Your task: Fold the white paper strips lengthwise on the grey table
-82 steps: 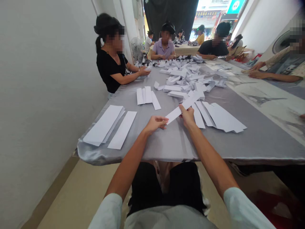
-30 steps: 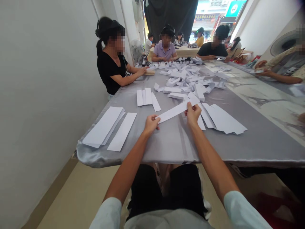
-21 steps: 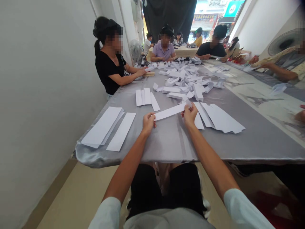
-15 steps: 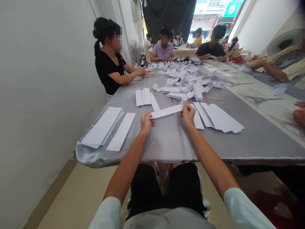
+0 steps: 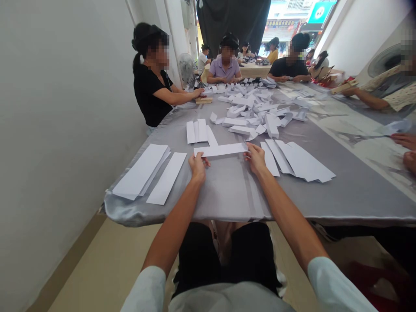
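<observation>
My left fingers (image 5: 196, 158) sit slightly spread and curled over the near edge of the white paper strip (image 5: 221, 150), while my right fingertips (image 5: 249, 150) are pressed close together at its other end. From this view, I cannot tell whether either hand is pinching the paper or only bearing down on it. The left hand (image 5: 197, 169) and right hand (image 5: 255, 159) stand well apart, 1 at each end of the strip, which lies flat across the grey satin tablecloth (image 5: 156, 212).

Just beyond the strip lies a small group of paper strips (image 5: 197, 131). To its left are long white sheets (image 5: 141, 171), and to its right is a fan of overlapping strips (image 5: 300, 160). Farther beyond it is a heap of folded paper pieces (image 5: 253, 112), and past that heap, people work along the table.

On satin this slick, I would keep the pressure even at both ends so the strip stays square, and keep its right end clear of the fan.
</observation>
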`<control>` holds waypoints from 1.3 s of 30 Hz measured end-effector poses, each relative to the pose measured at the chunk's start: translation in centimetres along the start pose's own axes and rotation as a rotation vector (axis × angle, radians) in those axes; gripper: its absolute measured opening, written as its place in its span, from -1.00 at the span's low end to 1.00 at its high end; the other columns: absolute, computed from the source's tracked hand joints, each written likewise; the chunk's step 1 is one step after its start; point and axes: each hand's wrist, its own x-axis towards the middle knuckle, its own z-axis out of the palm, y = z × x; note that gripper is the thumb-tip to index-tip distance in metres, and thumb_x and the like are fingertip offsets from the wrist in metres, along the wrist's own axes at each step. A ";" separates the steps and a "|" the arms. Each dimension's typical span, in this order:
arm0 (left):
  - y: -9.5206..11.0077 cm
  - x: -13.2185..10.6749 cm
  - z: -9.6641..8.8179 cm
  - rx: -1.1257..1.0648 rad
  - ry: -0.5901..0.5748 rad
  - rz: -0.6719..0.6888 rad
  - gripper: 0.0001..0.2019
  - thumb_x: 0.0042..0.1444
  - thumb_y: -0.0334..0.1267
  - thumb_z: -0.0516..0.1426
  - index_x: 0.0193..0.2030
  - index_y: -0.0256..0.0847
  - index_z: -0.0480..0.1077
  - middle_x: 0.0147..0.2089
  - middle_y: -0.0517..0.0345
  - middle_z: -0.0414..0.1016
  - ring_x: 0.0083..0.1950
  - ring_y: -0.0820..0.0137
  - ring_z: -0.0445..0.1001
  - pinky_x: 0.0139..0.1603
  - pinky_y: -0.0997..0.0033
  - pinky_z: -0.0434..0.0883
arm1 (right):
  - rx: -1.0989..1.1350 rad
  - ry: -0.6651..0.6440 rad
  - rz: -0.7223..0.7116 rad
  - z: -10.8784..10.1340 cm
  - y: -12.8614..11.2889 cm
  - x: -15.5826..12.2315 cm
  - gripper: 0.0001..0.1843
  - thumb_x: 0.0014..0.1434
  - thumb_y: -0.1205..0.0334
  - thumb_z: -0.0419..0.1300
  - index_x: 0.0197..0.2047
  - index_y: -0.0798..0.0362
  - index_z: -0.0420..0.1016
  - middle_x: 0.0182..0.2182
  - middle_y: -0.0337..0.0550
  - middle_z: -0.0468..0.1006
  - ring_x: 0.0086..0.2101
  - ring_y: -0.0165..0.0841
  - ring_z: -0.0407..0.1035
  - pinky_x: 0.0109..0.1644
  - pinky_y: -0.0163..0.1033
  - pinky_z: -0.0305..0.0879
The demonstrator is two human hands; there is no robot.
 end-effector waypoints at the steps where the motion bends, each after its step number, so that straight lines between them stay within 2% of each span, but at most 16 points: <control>1: 0.0 0.0 0.0 -0.003 0.011 0.009 -0.80 -0.06 -0.20 0.21 -0.33 -0.15 0.27 -0.42 0.26 0.35 -0.51 0.51 0.30 -0.57 0.52 0.24 | -0.001 -0.029 0.024 0.1 -0.1 -0.2 -0.55 -0.02 -0.09 0.51 -0.19 0.03 0.57 -0.34 -0.25 0.57 -0.55 -0.51 0.38 -0.66 -0.43 0.14; 4: -0.1 0.0 0.0 -0.014 0.008 0.028 -0.77 -0.05 -0.19 0.25 -0.27 -0.17 0.33 -0.37 0.25 0.40 -0.50 0.52 0.31 -0.58 0.52 0.24 | -0.024 -0.123 0.073 0.6 -0.1 -0.6 -0.53 -0.01 -0.14 0.51 -0.29 0.04 0.51 -0.41 -0.26 0.51 -0.56 -0.49 0.39 -0.68 -0.42 0.12; 7: 0.0 0.0 0.0 -0.002 -0.003 0.020 -0.75 -0.05 -0.18 0.29 -0.28 -0.19 0.35 -0.36 0.23 0.42 -0.50 0.53 0.33 -0.59 0.53 0.25 | -0.074 -0.170 0.066 0.9 -0.1 -1.0 -0.53 0.01 -0.15 0.50 -0.32 0.04 0.47 -0.40 -0.25 0.52 -0.57 -0.50 0.38 -0.68 -0.43 0.12; 10: 0.0 -0.3 0.1 0.030 -0.038 0.014 -0.71 -0.06 -0.16 0.36 -0.28 -0.22 0.39 -0.33 0.19 0.46 -0.50 0.55 0.34 -0.58 0.53 0.27 | -0.117 -0.151 0.017 1.2 0.2 -1.4 -0.55 0.04 -0.15 0.47 -0.35 0.03 0.45 -0.46 -0.28 0.48 -0.59 -0.52 0.32 -0.68 -0.43 0.09; 14: -0.2 -0.8 0.3 0.083 -0.143 0.022 -0.62 -0.09 -0.13 0.45 -0.22 -0.25 0.47 -0.25 0.09 0.54 -0.47 0.53 0.39 -0.57 0.51 0.32 | -0.152 -0.108 -0.032 1.9 0.9 -2.0 -0.55 0.07 -0.17 0.44 -0.35 0.02 0.45 -0.56 -0.34 0.40 -0.63 -0.51 0.24 -0.68 -0.41 0.09; 20: -0.7 -0.8 0.2 0.117 -0.167 -0.036 -0.62 -0.05 -0.12 0.48 -0.24 -0.26 0.47 -0.23 0.06 0.55 -0.45 0.50 0.43 -0.59 0.51 0.37 | -0.170 -0.199 -0.032 2.5 1.5 -2.7 -0.45 0.04 -0.32 0.43 -0.39 0.00 0.41 -0.61 -0.35 0.37 -0.66 -0.50 0.22 -0.71 -0.39 0.06; 23: -0.7 -0.9 0.2 0.125 -0.200 -0.072 -0.62 -0.07 -0.14 0.49 -0.25 -0.27 0.47 -0.24 0.08 0.55 -0.46 0.51 0.41 -0.59 0.51 0.37 | -0.201 -0.191 -0.050 2.5 1.4 -2.8 -0.40 0.02 -0.37 0.43 -0.44 0.00 0.38 -0.65 -0.36 0.35 -0.69 -0.52 0.17 -0.70 -0.40 0.01; 31: -0.5 -1.3 0.3 0.198 -0.244 -0.119 -0.66 -0.05 -0.17 0.48 -0.29 -0.28 0.48 -0.30 0.11 0.52 -0.45 0.51 0.40 -0.56 0.50 0.37 | -0.183 -0.143 -0.086 2.5 1.2 -2.8 -0.42 0.10 -0.38 0.37 -0.38 0.03 0.48 -0.66 -0.34 0.38 -0.68 -0.50 0.18 -0.67 -0.38 0.06; 35: -0.5 -1.3 0.2 0.211 -0.272 -0.123 -0.66 -0.06 -0.15 0.49 -0.31 -0.28 0.49 -0.34 0.11 0.49 -0.44 0.49 0.40 -0.55 0.50 0.38 | -0.182 -0.126 -0.107 2.3 1.5 -2.6 -0.43 0.07 -0.34 0.41 -0.41 0.04 0.48 -0.68 -0.34 0.36 -0.69 -0.50 0.17 -0.66 -0.37 0.07; 39: -0.6 -1.3 0.2 0.193 -0.275 -0.130 -0.63 -0.08 -0.13 0.49 -0.32 -0.28 0.48 -0.35 0.14 0.47 -0.44 0.50 0.39 -0.56 0.50 0.37 | -0.173 -0.141 -0.101 2.2 1.6 -2.5 -0.48 0.12 -0.28 0.40 -0.35 0.05 0.51 -0.67 -0.34 0.38 -0.70 -0.50 0.18 -0.68 -0.38 0.02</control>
